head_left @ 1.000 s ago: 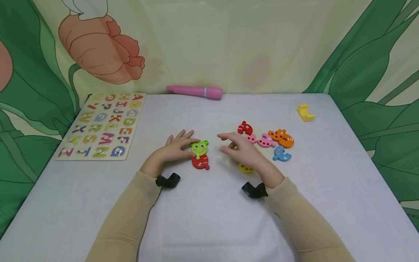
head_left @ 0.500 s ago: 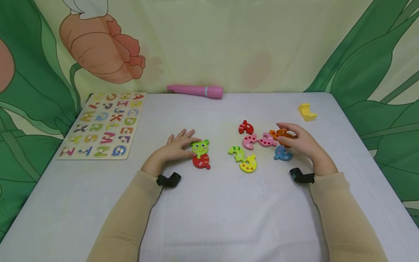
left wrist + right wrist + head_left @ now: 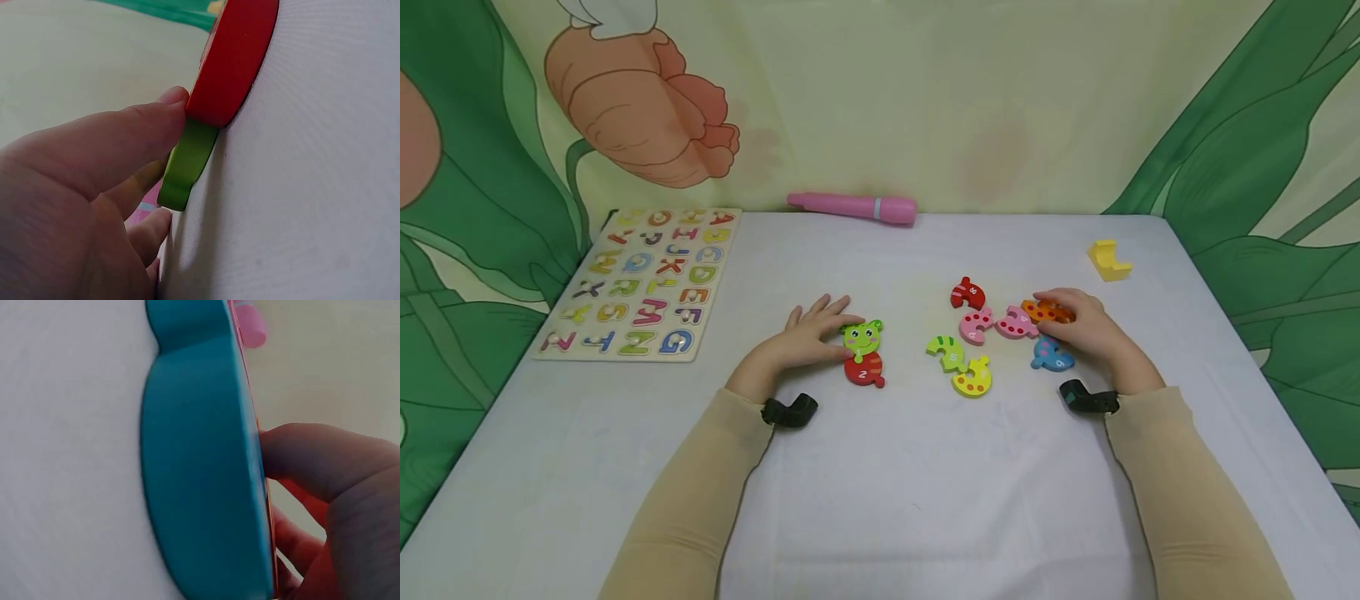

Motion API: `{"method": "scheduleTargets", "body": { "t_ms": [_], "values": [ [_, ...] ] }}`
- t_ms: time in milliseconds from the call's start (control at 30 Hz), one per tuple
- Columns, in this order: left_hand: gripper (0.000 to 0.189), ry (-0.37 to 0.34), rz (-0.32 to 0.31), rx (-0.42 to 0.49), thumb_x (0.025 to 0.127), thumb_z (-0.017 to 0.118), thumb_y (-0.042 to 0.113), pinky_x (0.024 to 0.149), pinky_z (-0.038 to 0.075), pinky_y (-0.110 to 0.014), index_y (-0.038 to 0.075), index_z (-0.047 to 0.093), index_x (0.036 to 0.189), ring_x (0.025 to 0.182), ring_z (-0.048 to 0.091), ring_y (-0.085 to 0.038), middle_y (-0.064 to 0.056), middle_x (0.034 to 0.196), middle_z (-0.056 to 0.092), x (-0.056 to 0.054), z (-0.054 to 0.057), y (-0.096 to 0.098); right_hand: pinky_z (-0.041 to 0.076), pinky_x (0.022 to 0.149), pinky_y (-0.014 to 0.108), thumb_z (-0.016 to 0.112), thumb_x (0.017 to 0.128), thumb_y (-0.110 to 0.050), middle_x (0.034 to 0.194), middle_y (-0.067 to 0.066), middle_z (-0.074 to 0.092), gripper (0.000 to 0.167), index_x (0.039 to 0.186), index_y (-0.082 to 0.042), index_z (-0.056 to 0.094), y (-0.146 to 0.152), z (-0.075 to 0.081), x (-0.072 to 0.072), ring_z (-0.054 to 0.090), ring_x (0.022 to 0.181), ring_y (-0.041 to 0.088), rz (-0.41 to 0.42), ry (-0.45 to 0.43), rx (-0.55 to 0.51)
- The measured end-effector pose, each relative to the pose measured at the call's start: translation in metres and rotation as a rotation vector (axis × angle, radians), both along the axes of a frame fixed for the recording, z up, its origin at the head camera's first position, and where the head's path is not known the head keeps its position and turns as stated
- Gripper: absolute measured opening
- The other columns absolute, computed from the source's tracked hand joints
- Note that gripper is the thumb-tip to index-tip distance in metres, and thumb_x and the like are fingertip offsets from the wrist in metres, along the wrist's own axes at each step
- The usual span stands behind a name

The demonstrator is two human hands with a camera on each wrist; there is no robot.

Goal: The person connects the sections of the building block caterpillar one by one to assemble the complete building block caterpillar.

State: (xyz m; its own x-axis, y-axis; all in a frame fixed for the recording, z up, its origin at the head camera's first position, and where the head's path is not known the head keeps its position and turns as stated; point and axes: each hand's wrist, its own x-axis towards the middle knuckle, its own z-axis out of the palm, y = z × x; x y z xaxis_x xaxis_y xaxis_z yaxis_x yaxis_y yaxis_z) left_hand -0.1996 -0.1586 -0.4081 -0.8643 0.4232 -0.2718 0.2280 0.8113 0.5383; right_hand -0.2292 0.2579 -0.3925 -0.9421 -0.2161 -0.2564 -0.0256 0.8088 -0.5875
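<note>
Compared with a second ago, the right hand (image 3: 1088, 327) has left its spot in the air just right of the green face piece (image 3: 862, 336) and is now well to the right of it, thumb and forefinger closed about the orange dotted piece (image 3: 1037, 312), touching its edges. Half a second ago that hand was already over the same spot; its thumb now lies further left along the piece. The left hand (image 3: 808, 337) has stayed put, thumb and forefinger pinching the green face piece from its left side, other fingers spread. The red piece (image 3: 864, 372) marked 2 still joins the near side of the green face piece. Also to the right of the green face piece, the green striped piece (image 3: 948, 353) and yellow dotted piece (image 3: 972, 380), partly covered by the right hand a second ago, now show fully. Further right than these lies the blue piece (image 3: 1052, 357), near the right thumb. Left of the green face piece, the letter board (image 3: 655, 357) is unchanged.
</note>
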Motion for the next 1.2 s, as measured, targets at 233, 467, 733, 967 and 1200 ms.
{"method": "scheduleTargets", "body": {
  "t_ms": [233, 467, 733, 967, 1200],
  "values": [
    [0.057, -0.005, -0.004, 0.002, 0.081, 0.058, 0.04, 0.108, -0.012, -0.056, 0.031, 0.041, 0.135, 0.142, -0.007, -0.023, 0.002, 0.154, 0.009, 0.0, 0.0, 0.001, 0.026, 0.095, 0.068, 0.054, 0.088, -0.036, 0.142, 0.021, 0.025, 0.053, 0.134, -0.014, 0.043, -0.002, -0.003, 0.001, 0.014, 0.129, 0.043, -0.021, 0.02, 0.003],
    [0.057, -0.007, -0.003, 0.007, 0.081, 0.058, 0.04, 0.108, -0.012, -0.056, 0.031, 0.041, 0.135, 0.142, -0.007, -0.024, 0.001, 0.154, 0.009, 0.0, 0.0, 0.001, 0.027, 0.096, 0.067, 0.055, 0.088, -0.035, 0.142, 0.022, 0.022, 0.053, 0.134, -0.012, 0.044, -0.003, 0.002, 0.002, 0.017, 0.128, 0.044, -0.04, 0.054, -0.009],
    [0.057, -0.006, 0.001, 0.005, 0.081, 0.059, 0.039, 0.108, -0.011, -0.056, 0.031, 0.041, 0.135, 0.142, -0.007, -0.024, 0.002, 0.154, 0.009, 0.0, -0.001, 0.0, 0.036, 0.098, 0.056, 0.053, 0.091, -0.025, 0.142, 0.023, 0.016, 0.05, 0.135, -0.006, 0.039, -0.013, 0.02, 0.013, 0.028, 0.123, 0.043, -0.092, 0.057, -0.122],
    [0.057, -0.001, 0.004, 0.002, 0.082, 0.058, 0.04, 0.108, -0.011, -0.057, 0.031, 0.041, 0.135, 0.142, -0.007, -0.024, 0.001, 0.154, 0.01, 0.0, -0.001, -0.001, 0.036, 0.1, 0.053, 0.053, 0.09, -0.031, 0.146, 0.019, 0.013, 0.056, 0.137, -0.006, 0.036, -0.024, 0.026, 0.021, 0.028, 0.125, 0.039, -0.123, 0.074, -0.195],
    [0.057, -0.004, 0.002, 0.004, 0.081, 0.059, 0.038, 0.108, -0.011, -0.057, 0.031, 0.041, 0.135, 0.142, -0.006, -0.025, 0.001, 0.154, 0.01, 0.0, 0.0, 0.0, 0.047, 0.092, 0.034, 0.053, 0.09, -0.035, 0.146, 0.012, 0.024, 0.059, 0.141, -0.014, 0.031, -0.041, 0.027, 0.028, 0.039, 0.123, 0.033, -0.139, 0.058, -0.302]
  ]
}}
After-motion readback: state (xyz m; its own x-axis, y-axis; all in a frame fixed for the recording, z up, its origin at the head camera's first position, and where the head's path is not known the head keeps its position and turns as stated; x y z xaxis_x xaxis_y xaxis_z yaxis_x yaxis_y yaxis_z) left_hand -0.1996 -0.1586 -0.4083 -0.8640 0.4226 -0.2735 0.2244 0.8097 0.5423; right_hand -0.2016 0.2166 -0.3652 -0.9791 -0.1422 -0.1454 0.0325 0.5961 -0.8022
